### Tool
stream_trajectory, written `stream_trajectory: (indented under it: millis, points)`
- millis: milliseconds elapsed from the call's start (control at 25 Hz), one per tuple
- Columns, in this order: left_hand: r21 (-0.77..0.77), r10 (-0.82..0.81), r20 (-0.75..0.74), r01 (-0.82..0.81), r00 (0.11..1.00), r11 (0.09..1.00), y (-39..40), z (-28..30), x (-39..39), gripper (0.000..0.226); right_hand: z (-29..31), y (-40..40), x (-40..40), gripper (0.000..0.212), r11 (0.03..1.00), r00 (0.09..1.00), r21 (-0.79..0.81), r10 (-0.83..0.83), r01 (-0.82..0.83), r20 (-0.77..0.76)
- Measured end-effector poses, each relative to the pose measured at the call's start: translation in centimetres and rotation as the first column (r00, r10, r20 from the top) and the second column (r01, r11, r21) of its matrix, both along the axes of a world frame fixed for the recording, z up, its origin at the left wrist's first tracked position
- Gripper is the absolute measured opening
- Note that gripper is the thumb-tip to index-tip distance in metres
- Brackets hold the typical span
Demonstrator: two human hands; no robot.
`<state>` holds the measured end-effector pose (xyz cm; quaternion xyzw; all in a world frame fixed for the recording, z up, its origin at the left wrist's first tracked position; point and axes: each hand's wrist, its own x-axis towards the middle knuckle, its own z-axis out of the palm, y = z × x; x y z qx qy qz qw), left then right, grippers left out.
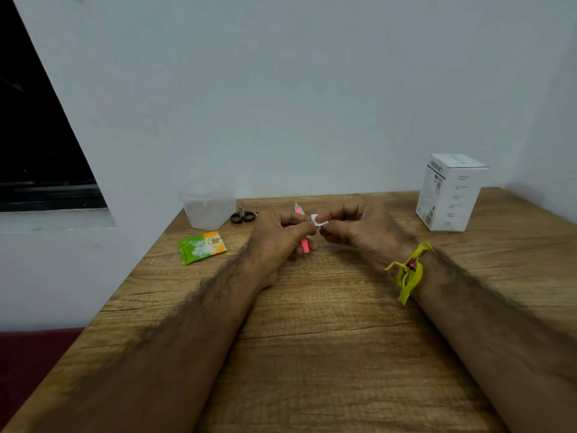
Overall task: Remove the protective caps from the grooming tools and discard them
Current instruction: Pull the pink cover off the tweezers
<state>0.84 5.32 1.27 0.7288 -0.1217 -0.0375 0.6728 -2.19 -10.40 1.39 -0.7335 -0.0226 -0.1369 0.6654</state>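
Observation:
My left hand grips a thin pink grooming tool, whose lower end sticks out below the fingers and whose upper end shows above them. My right hand pinches a small white cap between thumb and forefinger, right beside the left fingertips. Whether the cap still sits on the tool I cannot tell. Small black-handled scissors lie on the wooden table behind my left hand, their tips pointing away.
A clear plastic container stands at the table's back left corner. A green and orange sachet lies near the left edge. A white carton stands at the back right. A wall runs close behind.

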Motion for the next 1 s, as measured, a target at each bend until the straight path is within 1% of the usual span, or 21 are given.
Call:
stream_trajectory:
  millis: [160, 320, 360, 400, 440, 480, 520, 560, 680, 760, 840, 920, 960, 1000]
  points:
    - [0.007, -0.022, 0.007, 0.022, 1.000, 1.000, 0.1, 0.1, 0.1, 0.014, 0.2, 0.0, 0.1, 0.022, 1.000, 1.000, -0.023, -0.010, 0.011, 0.029]
    - [0.017, -0.061, 0.056, 0.060, 0.997, 0.998, 0.3, -0.1, 0.2, 0.015, 0.3, 0.3, 0.1, 0.029, 1.000, 1.000, -0.005, -0.011, 0.011, -0.016]
    - [0.021, -0.064, 0.068, 0.063, 0.996, 0.998, 0.3, -0.2, 0.3, 0.015, 0.4, 0.3, 0.1, 0.031, 1.000, 0.999, 0.023, -0.011, 0.012, -0.031]
    - [0.022, -0.057, 0.080, 0.056, 0.995, 0.998, 0.3, -0.2, 0.3, 0.015, 0.6, 0.2, 0.2, 0.033, 0.996, 0.999, 0.085, -0.013, 0.017, -0.048]
    - [0.019, -0.044, 0.092, 0.042, 0.995, 0.999, 0.3, -0.2, 0.4, 0.015, 0.8, 0.1, 0.3, 0.032, 0.982, 0.997, 0.187, -0.012, 0.026, -0.073]
    - [0.012, -0.030, 0.104, 0.029, 0.994, 1.000, 0.3, -0.2, 0.5, 0.015, 1.1, -0.1, 0.2, 0.026, 0.955, 0.995, 0.295, -0.008, 0.038, -0.101]
    - [0.007, -0.020, 0.115, 0.019, 0.993, 1.000, 0.2, -0.3, 0.5, 0.015, 1.2, -0.3, 0.2, 0.017, 0.930, 0.993, 0.364, 0.002, 0.042, -0.119]
    - [0.004, -0.016, 0.124, 0.015, 0.992, 1.000, 0.2, -0.4, 0.6, 0.014, 1.3, -0.5, 0.1, 0.014, 0.927, 0.992, 0.373, 0.018, 0.030, -0.124]
    - [0.007, -0.018, 0.141, 0.017, 0.990, 1.000, 0.3, -0.5, 0.7, 0.013, 0.8, -0.2, -0.2, 0.013, 0.963, 0.988, 0.264, 0.092, -0.057, -0.121]
    - [0.006, -0.020, 0.148, 0.019, 0.989, 1.000, 0.3, -0.4, 0.6, 0.012, 0.6, 0.2, -0.3, 0.007, 0.960, 0.990, 0.274, 0.089, -0.055, -0.114]
    - [0.000, -0.036, 0.141, 0.036, 0.989, 0.999, 0.3, -0.3, 0.4, 0.009, 0.7, 0.5, -0.1, 0.002, 0.943, 0.994, 0.334, 0.029, 0.009, -0.108]
    - [-0.039, -0.092, 0.109, 0.097, 0.990, 0.994, 0.1, -0.3, 0.3, 0.016, 0.8, 0.3, 0.2, 0.003, 0.917, 0.993, 0.383, -0.082, 0.109, -0.085]
    - [-0.069, -0.121, 0.094, 0.128, 0.988, 0.989, 0.0, -0.4, 0.2, 0.022, 0.8, 0.1, 0.2, 0.004, 0.924, 0.986, 0.343, -0.156, 0.168, -0.060]
    - [-0.096, -0.140, 0.082, 0.147, 0.987, 0.984, -0.1, -0.5, 0.1, 0.030, 0.6, 0.0, 0.3, 0.004, 0.941, 0.973, 0.247, -0.231, 0.230, -0.025]
